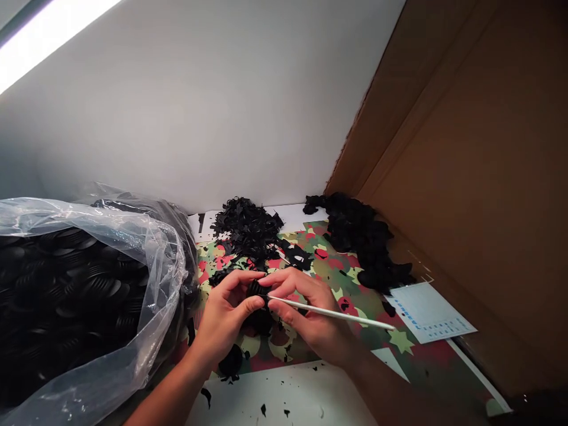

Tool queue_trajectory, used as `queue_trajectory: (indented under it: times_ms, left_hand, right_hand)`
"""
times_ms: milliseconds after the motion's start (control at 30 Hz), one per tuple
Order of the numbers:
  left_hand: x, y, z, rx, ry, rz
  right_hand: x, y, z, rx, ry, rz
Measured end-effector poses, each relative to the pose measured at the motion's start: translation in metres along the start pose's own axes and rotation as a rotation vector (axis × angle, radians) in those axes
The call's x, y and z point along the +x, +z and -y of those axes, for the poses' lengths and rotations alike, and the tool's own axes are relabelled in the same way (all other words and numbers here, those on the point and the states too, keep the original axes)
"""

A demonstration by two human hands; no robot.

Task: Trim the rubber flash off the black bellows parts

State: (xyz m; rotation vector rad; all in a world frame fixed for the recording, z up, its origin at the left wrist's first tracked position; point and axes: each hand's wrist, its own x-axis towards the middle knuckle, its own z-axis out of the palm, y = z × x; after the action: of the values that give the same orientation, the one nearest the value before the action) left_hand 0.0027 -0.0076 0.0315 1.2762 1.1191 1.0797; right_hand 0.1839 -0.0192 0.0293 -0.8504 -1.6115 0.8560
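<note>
Between the fingers and thumb of my left hand (222, 316) is a small round black ribbed piece (256, 289), partly hidden by the fingers. My right hand (322, 319) grips a thin white stick-like tool (350, 317). Its near tip meets the black piece, and its shaft points out to the right. Both hands are close together, their fingertips around the piece. More black material (260, 322) lies under them, and a round black piece (231, 360) rests just below my left wrist.
At left stands a clear plastic bag (162, 266) full of black ribbed pieces (66, 296). Black scraps (248, 225) are heaped behind my hands on a patterned sheet (306, 236). Another black pile (359, 231) lies beside a brown cardboard panel (470, 207). A white printed card (435, 312) sits at right.
</note>
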Motion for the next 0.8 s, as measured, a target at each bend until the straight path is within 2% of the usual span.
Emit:
queue_trajectory:
  times_ms: [167,367,500,600,800]
  left_hand:
    - [0.001,0.002,0.0,-0.066,0.05,0.048]
    - [0.001,-0.002,0.003,-0.154,0.111,-0.02]
    - [0.002,-0.004,0.011,-0.226,0.132,-0.033]
    - [0.002,-0.005,0.013,-0.212,0.125,-0.037]
    - [-0.001,-0.005,0.008,-0.072,0.121,-0.047]
  right_hand:
    - [-0.002,0.005,-0.005,0.163,0.077,-0.043]
    - [-0.002,0.01,-0.009,0.322,0.202,-0.112]
    - [-0.001,0.012,-0.01,0.428,0.233,-0.098]
    - [-0.002,0.009,-0.006,0.347,0.157,-0.064]
    - [-0.004,0.001,-0.003,0.043,-0.026,-0.006]
